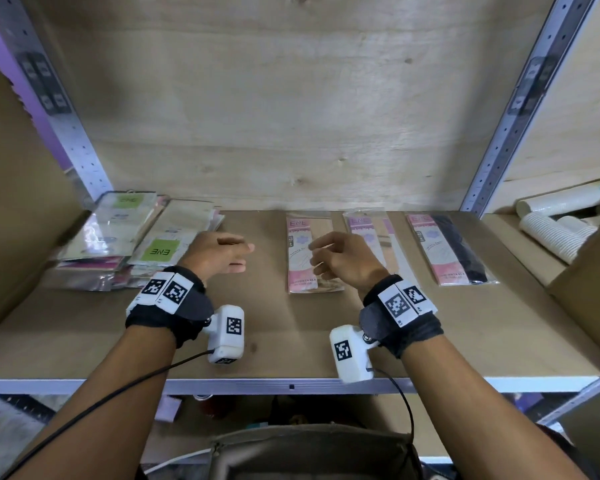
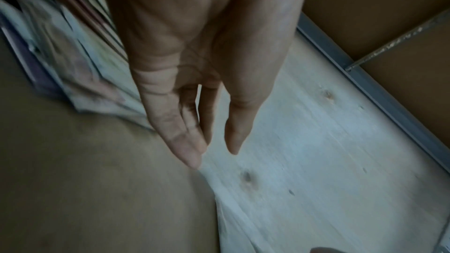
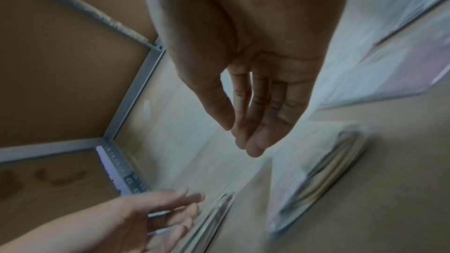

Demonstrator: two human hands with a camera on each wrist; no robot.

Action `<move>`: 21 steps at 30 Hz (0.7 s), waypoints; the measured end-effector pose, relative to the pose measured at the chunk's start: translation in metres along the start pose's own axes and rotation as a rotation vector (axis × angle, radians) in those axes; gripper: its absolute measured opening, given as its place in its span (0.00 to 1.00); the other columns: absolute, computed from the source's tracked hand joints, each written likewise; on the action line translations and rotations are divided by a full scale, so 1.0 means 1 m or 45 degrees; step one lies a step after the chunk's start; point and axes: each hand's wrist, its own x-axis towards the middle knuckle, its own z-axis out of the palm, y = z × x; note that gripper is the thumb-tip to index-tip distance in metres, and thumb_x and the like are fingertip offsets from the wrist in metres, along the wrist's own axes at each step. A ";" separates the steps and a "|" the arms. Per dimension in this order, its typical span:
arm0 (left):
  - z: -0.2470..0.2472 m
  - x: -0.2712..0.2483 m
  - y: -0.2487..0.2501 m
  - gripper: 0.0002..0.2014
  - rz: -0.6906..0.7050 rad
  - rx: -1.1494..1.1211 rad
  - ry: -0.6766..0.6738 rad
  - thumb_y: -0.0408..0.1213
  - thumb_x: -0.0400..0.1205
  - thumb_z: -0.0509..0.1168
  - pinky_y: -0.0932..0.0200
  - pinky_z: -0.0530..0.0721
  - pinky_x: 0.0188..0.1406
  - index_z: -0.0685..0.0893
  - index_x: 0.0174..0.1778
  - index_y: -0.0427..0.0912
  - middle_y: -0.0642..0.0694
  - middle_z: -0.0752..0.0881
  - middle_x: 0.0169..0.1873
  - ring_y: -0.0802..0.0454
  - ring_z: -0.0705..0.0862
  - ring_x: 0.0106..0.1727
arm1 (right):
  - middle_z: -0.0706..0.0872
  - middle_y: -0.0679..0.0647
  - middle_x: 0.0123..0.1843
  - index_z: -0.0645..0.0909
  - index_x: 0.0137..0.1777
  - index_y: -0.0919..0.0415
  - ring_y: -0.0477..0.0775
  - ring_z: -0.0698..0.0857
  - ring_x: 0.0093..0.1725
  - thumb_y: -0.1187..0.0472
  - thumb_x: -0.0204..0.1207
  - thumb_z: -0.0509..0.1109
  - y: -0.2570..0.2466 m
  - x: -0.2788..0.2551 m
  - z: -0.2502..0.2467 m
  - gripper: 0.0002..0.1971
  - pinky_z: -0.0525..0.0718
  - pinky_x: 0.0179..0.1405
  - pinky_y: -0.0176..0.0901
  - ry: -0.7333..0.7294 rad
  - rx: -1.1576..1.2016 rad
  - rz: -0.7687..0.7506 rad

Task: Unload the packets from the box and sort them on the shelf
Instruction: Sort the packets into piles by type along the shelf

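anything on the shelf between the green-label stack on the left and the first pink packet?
Only the left hand, open, holding nothing; head view shows bare shelf board between the stack and the pink packet.

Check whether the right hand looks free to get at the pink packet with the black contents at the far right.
Probably yes: the right hand is empty, and the black-filled packet lies flat, uncovered, on open shelf.
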 end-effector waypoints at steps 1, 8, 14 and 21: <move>-0.012 0.000 0.000 0.13 0.016 -0.011 0.059 0.35 0.78 0.77 0.60 0.91 0.46 0.88 0.58 0.40 0.41 0.90 0.53 0.49 0.91 0.48 | 0.87 0.60 0.38 0.85 0.53 0.67 0.54 0.85 0.33 0.72 0.79 0.67 -0.004 0.003 0.010 0.07 0.86 0.32 0.42 -0.029 -0.008 0.002; -0.095 -0.002 -0.004 0.06 0.090 -0.063 0.375 0.33 0.78 0.75 0.62 0.90 0.37 0.91 0.49 0.47 0.44 0.93 0.45 0.49 0.91 0.38 | 0.81 0.61 0.33 0.78 0.47 0.65 0.56 0.79 0.26 0.73 0.79 0.64 -0.045 0.037 0.095 0.05 0.84 0.31 0.45 -0.287 -0.044 0.061; -0.143 -0.006 -0.015 0.10 0.088 -0.072 0.437 0.31 0.79 0.73 0.59 0.84 0.32 0.89 0.56 0.36 0.40 0.89 0.35 0.51 0.84 0.29 | 0.69 0.59 0.31 0.69 0.41 0.59 0.54 0.69 0.24 0.55 0.83 0.68 -0.067 0.069 0.171 0.13 0.74 0.27 0.44 -0.407 0.075 0.258; -0.158 -0.013 -0.017 0.10 0.101 -0.069 0.443 0.31 0.81 0.71 0.55 0.87 0.41 0.88 0.58 0.37 0.41 0.89 0.41 0.48 0.85 0.34 | 0.85 0.64 0.54 0.72 0.69 0.71 0.64 0.87 0.54 0.37 0.60 0.82 -0.052 0.101 0.233 0.47 0.86 0.60 0.64 -0.318 -0.377 0.248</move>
